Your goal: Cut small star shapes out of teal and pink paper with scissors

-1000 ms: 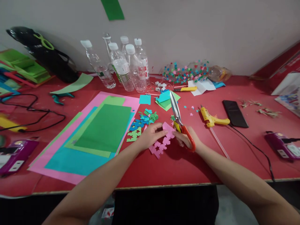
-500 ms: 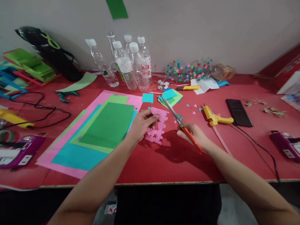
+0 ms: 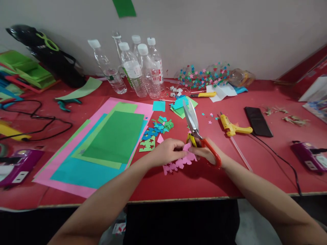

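Note:
My left hand (image 3: 167, 152) pinches a pink paper piece with a jagged cut edge (image 3: 178, 163) above the red table. My right hand (image 3: 208, 154) holds red-handled scissors (image 3: 192, 119) with the blades pointing up and away, and its fingertips meet the pink paper too. A yellow-handled tool (image 3: 191, 139) shows between my hands, partly hidden behind the scissors. Green and blue paper scraps with star-shaped holes (image 3: 155, 131) lie just beyond my left hand. Small cut stars (image 3: 210, 122) are scattered farther right.
Stacked coloured sheets (image 3: 112, 136) cover the left side. Plastic bottles (image 3: 135, 73) stand at the back. On the right lie a yellow glue gun (image 3: 232, 126) with its cord, a black phone (image 3: 258, 121) and a purple device (image 3: 308, 156).
Both hands have come together nearer the table's front edge. The pink paper has moved toward me and turned, uncovering the scraps. The scissors point more upright, and the view has shifted slightly.

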A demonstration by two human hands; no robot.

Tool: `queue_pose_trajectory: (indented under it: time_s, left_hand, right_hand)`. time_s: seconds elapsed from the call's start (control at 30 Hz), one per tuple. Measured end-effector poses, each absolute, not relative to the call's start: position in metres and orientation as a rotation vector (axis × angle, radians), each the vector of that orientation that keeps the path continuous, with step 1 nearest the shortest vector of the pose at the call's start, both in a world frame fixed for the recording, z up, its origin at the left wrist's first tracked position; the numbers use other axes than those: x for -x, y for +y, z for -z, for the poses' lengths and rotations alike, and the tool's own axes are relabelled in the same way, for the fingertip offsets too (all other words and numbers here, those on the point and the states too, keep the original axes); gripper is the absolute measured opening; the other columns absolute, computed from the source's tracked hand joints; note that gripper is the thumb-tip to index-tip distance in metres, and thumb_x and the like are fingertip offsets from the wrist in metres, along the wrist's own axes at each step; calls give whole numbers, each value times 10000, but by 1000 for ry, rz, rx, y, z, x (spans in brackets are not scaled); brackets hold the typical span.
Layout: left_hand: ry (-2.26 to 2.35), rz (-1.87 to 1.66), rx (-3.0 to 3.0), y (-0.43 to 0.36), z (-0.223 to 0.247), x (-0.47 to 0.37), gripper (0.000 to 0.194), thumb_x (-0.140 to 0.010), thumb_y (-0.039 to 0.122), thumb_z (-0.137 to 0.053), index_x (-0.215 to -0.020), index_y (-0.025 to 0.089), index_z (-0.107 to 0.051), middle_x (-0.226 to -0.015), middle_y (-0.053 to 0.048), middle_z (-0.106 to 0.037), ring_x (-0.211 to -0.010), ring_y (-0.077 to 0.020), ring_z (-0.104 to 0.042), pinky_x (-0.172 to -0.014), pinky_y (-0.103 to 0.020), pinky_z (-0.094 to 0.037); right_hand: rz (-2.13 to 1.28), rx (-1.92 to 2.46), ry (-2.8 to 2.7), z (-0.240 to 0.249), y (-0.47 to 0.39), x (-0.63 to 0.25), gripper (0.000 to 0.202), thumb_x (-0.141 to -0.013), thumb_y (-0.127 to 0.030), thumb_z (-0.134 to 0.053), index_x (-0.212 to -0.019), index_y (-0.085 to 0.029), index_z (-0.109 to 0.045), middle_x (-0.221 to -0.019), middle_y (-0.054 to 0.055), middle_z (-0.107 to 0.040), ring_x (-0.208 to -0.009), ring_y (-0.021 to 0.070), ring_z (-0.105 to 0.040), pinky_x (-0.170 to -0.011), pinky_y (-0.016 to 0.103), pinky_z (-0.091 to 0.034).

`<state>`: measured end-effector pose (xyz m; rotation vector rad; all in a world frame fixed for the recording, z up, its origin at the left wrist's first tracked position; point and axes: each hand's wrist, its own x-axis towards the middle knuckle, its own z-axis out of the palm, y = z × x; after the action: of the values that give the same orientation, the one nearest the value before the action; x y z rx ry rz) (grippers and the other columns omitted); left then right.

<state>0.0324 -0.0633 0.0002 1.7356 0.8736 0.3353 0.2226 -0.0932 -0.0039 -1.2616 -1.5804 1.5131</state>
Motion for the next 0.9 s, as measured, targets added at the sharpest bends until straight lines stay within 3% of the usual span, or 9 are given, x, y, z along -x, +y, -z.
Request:
queue_pose_trajectory:
  time_s: [0.1,0.17,0.27,0.33,0.4,0.53,0.67,0.8,0.9]
  left_hand:
    - [970,-690,-1792,-60,-1,-30,186,-811,346,-580,-884,180,-619,-839,-29,-632,-755,-135,-568,-687,-277,-446]
    - [1038,-1086,-1797,-54,-1,-25,245,-798,312,-610,-1018,202,-607,-1032,-56,-624,-955,-164,-574,-854,-321,-449]
    - [1091,-1538,-1662,-49,-2,-17,179,-780,268,-634,-944,201,-606,-944,-34,-603,-881,-135,-566,-804,-277,-455]
    - [1058,-1495,-1552,-50,-1,-17,109,-815,286,-594,-780,183,-589,-730,0,-575,-674,-99,-536,-640,-229,-441]
    - [954,-1149,-1524,-55,0,-21,217,-839,332,-560,-692,173,-570,-608,12,-563,-544,-84,-502,-534,-217,-409]
    - [795,-637,-1469,-66,3,-36,225,-812,375,-595,-744,161,-586,-667,-19,-653,-532,-94,-569,-547,-238,-462]
    - [820,-707,-1375,-70,1,-44,202,-809,368,-607,-761,176,-565,-603,8,-630,-518,-113,-601,-532,-245,-492]
    - [873,-863,-1276,-66,-5,-41,186,-803,347,-620,-768,185,-536,-597,24,-640,-495,-112,-613,-514,-233,-502]
    - [891,-1092,-1148,-61,-11,-33,177,-831,350,-588,-845,200,-494,-640,31,-663,-481,-114,-624,-454,-211,-464]
  right_hand:
    - [-1340,1402,-1492,6,-91,-224,205,-751,-292,-598,-634,-204,-454,-494,-44,-490,-471,117,-474,-498,258,-370]
    - [-1204,1407,-1364,8,-86,-226,204,-759,-311,-587,-634,-208,-465,-480,-38,-507,-450,118,-470,-490,268,-372]
    - [-1105,1284,-1176,8,-79,-228,202,-741,-303,-602,-632,-217,-455,-455,-39,-505,-434,124,-476,-485,278,-391]
    - [-1095,1217,-1104,5,-76,-226,187,-723,-309,-608,-660,-220,-455,-455,-50,-492,-431,126,-478,-476,276,-397]
    - [-1120,1165,-1088,4,-77,-224,178,-720,-316,-612,-685,-222,-465,-458,-54,-488,-436,130,-487,-480,279,-406]
    - [-1185,1138,-1255,11,-86,-219,188,-780,-348,-616,-736,-216,-489,-507,-46,-511,-472,134,-493,-516,289,-414]
    - [-1188,1227,-1396,18,-95,-218,235,-810,-415,-607,-805,-205,-502,-599,-42,-504,-530,128,-479,-538,276,-399]
    - [-1134,1365,-1572,9,-96,-221,324,-800,-467,-602,-676,-186,-497,-615,-15,-505,-580,133,-481,-571,271,-381]
    - [-1189,1355,-1690,1,-94,-225,345,-768,-501,-623,-712,-181,-508,-624,-23,-478,-579,129,-458,-561,261,-360]
